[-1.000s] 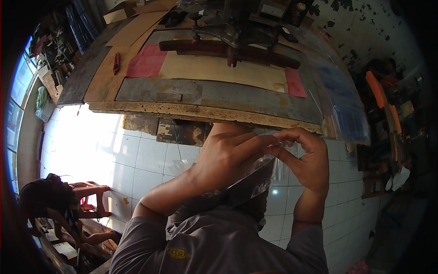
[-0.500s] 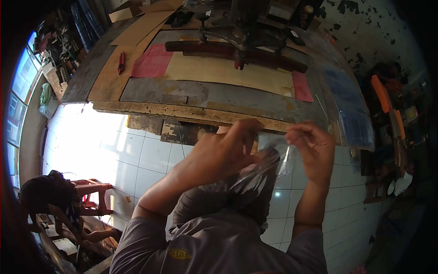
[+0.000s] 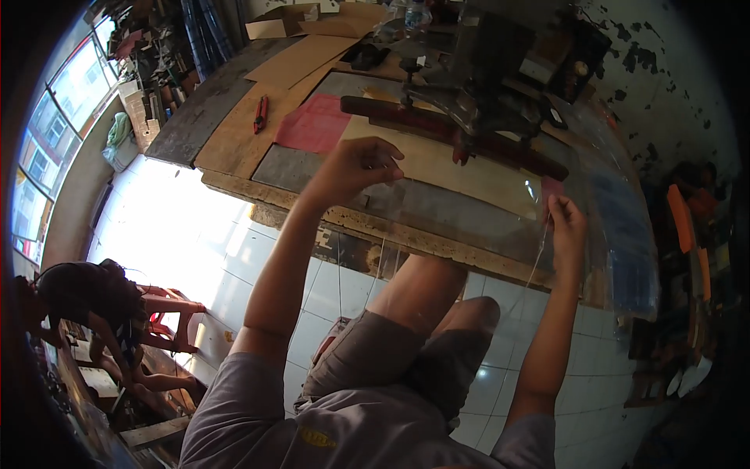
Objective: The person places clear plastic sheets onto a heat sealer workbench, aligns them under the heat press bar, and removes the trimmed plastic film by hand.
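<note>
A clear plastic sheet (image 3: pixel 461 227) hangs spread between my two hands, above my knees and the table's front edge. My left hand (image 3: pixel 363 168) pinches its upper left corner. At the upper right corner my right hand (image 3: pixel 566 223) is closed on the same sheet. Beyond the sheet, a long pale yellow piece (image 3: pixel 437 168) lies on the grey board, with a pink piece (image 3: pixel 314 123) at its left end. Over these stands a dark press with a red bar (image 3: pixel 500 148).
A red cutter (image 3: pixel 261 115) lies on the wooden table (image 3: pixel 234 144), near brown cardboard (image 3: pixel 301 61). Blue-tinted plastic sheets (image 3: pixel 629 250) drape over the right edge. Another person (image 3: pixel 86 293) bends beside a red stool (image 3: pixel 176 313) at the lower left.
My hands have moved well apart, the left one up and leftward, and the bunched plastic is now spread between them. The view has shifted, so the table appears farther right and more tilted.
</note>
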### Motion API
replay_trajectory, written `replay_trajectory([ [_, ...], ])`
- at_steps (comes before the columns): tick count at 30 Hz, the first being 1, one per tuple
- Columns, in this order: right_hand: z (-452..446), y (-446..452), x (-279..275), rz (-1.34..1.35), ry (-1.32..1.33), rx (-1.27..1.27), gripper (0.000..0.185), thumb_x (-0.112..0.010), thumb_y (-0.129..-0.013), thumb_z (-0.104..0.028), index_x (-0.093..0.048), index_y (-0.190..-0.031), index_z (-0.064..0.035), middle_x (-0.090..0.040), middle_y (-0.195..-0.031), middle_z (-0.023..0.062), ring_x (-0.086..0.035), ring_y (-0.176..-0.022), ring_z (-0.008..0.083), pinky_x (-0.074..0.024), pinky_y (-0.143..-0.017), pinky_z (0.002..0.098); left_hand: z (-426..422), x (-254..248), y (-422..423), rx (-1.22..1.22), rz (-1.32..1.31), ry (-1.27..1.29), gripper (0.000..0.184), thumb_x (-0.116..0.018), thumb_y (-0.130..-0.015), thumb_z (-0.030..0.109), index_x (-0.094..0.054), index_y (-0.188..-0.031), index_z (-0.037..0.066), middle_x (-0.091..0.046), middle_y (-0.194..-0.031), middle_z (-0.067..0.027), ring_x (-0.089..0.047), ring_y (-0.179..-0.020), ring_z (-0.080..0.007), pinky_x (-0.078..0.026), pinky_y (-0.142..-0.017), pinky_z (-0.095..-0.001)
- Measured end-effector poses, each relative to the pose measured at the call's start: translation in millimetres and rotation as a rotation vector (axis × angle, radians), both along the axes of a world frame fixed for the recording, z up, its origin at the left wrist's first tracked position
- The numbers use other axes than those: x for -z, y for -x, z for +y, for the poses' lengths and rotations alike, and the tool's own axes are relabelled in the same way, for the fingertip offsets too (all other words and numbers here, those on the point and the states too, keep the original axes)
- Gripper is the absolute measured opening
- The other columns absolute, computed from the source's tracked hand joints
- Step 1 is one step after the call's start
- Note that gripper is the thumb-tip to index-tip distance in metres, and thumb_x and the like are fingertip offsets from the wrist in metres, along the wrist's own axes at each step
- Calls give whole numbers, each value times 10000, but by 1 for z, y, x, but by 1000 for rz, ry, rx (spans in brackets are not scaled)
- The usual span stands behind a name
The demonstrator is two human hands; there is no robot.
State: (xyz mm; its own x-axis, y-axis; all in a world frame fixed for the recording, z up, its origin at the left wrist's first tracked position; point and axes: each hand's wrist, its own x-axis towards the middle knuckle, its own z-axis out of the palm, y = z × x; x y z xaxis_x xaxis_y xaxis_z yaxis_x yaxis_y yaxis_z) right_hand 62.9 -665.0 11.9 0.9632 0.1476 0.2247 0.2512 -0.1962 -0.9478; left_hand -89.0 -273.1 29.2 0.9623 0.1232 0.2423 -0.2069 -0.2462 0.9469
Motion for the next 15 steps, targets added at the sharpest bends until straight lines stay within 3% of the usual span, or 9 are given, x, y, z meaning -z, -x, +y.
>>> replay_trajectory([
  [3,4,1,34,27,23,38,261,-692,-1002,-299,-708,-999,-38,-635,-826,-20,-557,-715,61,-441,-665,226,-6,33,-2,-86,-29,44,373,-802,-884,75,-639,-1212,3,-706,-906,-25,-696,-896,-102,-551,-820,-269],
  [6,11,11,31,88,9,67,251,-698,-998,-297,-704,-1032,-49,-625,-849,-30,-537,-723,56,-420,-676,217,-14,41,2,-152,-63,197,397,-784,-890,66,-631,-1250,-5,-736,-892,-44,-701,-880,-91,-529,-828,-262],
  [12,8,8,35,105,-21,70,259,-687,-1003,-307,-698,-1041,-51,-609,-848,-35,-528,-723,57,-379,-641,217,-15,36,2,-183,-32,172,444,-783,-903,86,-608,-1300,-4,-738,-922,-42,-701,-890,-88,-527,-834,-271],
  [15,8,9,32,96,14,70,252,-679,-1006,-292,-691,-1031,-41,-624,-848,-13,-558,-717,71,-416,-645,226,-13,36,3,-180,-27,162,452,-785,-903,91,-607,-1310,8,-737,-921,-40,-703,-885,-88,-525,-834,-269],
])
